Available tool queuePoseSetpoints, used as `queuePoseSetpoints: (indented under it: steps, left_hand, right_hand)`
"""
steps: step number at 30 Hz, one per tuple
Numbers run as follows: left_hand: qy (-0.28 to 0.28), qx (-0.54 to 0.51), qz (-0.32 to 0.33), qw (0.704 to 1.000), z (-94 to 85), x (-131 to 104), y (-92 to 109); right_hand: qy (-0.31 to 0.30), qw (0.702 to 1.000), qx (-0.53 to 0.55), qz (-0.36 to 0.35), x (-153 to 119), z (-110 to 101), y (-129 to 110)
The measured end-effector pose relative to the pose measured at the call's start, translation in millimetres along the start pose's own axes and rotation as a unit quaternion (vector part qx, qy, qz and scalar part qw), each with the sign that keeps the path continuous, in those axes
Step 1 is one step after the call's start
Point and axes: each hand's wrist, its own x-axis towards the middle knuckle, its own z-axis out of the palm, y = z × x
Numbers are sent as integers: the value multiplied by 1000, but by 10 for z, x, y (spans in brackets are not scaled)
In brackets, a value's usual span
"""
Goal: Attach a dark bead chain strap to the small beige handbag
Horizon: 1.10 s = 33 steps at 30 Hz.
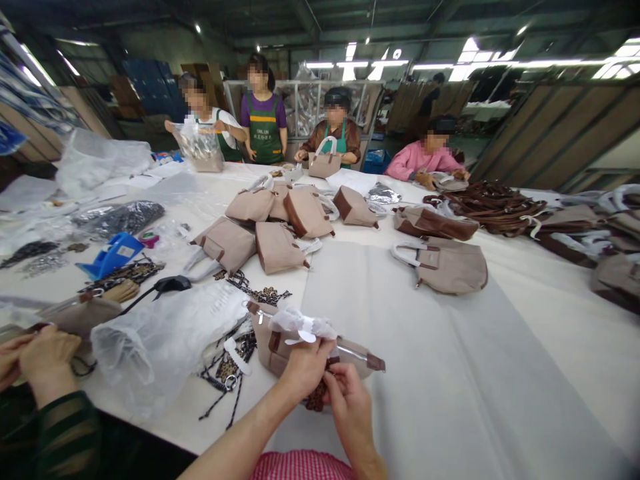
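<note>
A beige handbag [267, 350] with brown trim and an open-looking metal zip lies in front of me on the table. Its handles are wrapped in white plastic film [300, 323]. My left hand [307, 367] is closed at the bag's upper edge, by the base of the handle. Just below, my right hand [347, 393] pinches at a brown patterned charm [316, 398] hanging against the bag. The fingers of both hands partly hide the spot where the charm meets the bag. Left of the bag lie several black cords with similar charms [230, 370] and metal rings.
Several beige handbags [280, 247] are heaped mid-table, with another bag [453, 267] to the right. A clear plastic bag [150, 347] lies left, near a co-worker's hands [47, 357]. A blue tape dispenser [113, 257] and brown straps [493, 210] lie farther off. Co-workers line the far side.
</note>
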Motion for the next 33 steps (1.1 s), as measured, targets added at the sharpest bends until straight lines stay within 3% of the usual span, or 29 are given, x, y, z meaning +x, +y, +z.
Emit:
queuePoseSetpoints:
  steps: [3,6,9,14,17,21,27,33]
  left_hand:
    - [15,-49,-8,999,-6,-9,22]
    - [30,-105,-18,994,-45,-17,66]
    - [16,-113,-10,993,-75,-13,80]
    - [-10,-60,12,998,-48,4,9]
    - [10,-107,-19,994,12,24,-50]
    - [5,-186,-92,978,110,60,-121]
    - [23,-204,-100,974,124,81,-134]
    - [26,-219,-82,972,89,69,-113]
  right_hand:
    - [27,993,96,69,18,-10,-19]
    - [-1,978,173,117,45,-5,-71]
    - [-46,969,183,157,80,2,-120]
    - [-42,968,159,188,118,-2,-138]
    - [-33,972,151,175,114,-32,-176]
    - [-24,983,149,107,84,-107,-264]
    - [-52,992,105,49,19,-168,-252]
    - [-77,995,44,37,35,-147,-188]
